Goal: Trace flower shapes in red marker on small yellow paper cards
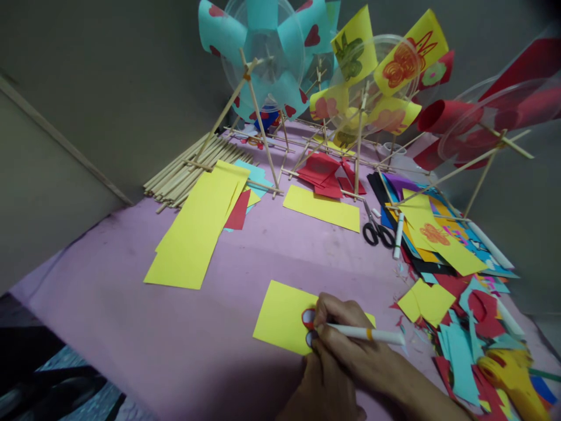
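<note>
We have our right hand (346,349) with its grip closed around a white marker (381,335), the tip hidden behind our fingers. Our left hand (322,383) is cut off by the lower edge; its fingertips are tucked beneath the right, so we cannot tell whether its grip is closed on anything. Under both lies a yellow card (278,316) on the desk (210,345), partly covered, its two small rounded drawings (308,317) half hidden. Further back, a light blue pinwheel (221,30) is cut off at the top
</note>
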The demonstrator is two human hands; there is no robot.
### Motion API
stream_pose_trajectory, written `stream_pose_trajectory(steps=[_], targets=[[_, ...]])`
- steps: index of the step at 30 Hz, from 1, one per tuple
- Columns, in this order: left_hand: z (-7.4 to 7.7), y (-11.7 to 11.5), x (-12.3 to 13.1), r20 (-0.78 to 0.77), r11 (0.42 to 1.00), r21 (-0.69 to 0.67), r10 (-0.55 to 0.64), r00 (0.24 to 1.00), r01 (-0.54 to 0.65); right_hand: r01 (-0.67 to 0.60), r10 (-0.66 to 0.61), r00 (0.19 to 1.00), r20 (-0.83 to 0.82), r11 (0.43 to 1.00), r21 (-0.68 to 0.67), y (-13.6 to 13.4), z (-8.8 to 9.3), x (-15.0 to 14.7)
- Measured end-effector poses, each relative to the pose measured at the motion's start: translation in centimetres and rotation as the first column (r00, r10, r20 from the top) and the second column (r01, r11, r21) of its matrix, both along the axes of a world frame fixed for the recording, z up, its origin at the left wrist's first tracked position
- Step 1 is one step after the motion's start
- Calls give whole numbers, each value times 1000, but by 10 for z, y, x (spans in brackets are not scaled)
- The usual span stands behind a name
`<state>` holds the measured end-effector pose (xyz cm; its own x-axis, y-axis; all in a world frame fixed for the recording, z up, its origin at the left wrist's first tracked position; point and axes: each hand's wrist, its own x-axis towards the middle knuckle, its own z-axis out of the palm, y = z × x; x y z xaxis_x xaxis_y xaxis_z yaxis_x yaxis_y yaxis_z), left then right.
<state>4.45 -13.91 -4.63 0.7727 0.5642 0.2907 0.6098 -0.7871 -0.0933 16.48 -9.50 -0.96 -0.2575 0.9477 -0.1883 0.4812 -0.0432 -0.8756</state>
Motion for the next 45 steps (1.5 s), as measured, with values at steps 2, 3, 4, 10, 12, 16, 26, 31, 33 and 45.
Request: stream_pose_trajectory(steps=[2, 3, 4, 10, 12, 16, 26, 31, 33, 45], targets=[[1, 0, -1, -4, 1000, -1, -4, 1000, 4, -2, 2, 1000, -16, 1000, -3, 1, 0, 0], [1, 1, -1, -7, 1000, -1, -8, 1000, 8, -3, 3, 1000, -18, 1000, -8, 1, 1, -1], [1, 1, -2, -11, 1000, 0, -12, 1000, 12, -3, 3, 1000, -14, 1000, -13, 1, 1, -1], [1, 1, -2, -26, 1000, -9, -15, 1000, 15, -12, 12, 999, -31, 1000, 12, 1, 0, 0], [1, 0, -2, -23, 1000, 4, -13, 1000, 13, -8, 9, 999, -50, 1000, 12, 1, -1, 0], [2, 0, -1, -40, 1000, -2, -8, 999, 8, -12, 13, 999, -52, 1000, 13, 2, -1, 0], [4, 4, -3, -14, 998, 61, -20, 1000, 21, -27, 26, 998, -54, 1000, -13, 3, 1, 2], [0, 4, -2, 56, 996, 85, 0, 998, -5, -33, 32, 998, -52, 999, -27, 2, 1, 3], [-1, 4, -2, 65, 996, 85, -3, 998, -3, -32, 30, 998, -57, 999, -31, 2, 1, 3], [-8, 4, 0, 54, 990, 139, -49, 997, 41, -35, 30, 994, -104, 999, -40, 2, -1, 6]])
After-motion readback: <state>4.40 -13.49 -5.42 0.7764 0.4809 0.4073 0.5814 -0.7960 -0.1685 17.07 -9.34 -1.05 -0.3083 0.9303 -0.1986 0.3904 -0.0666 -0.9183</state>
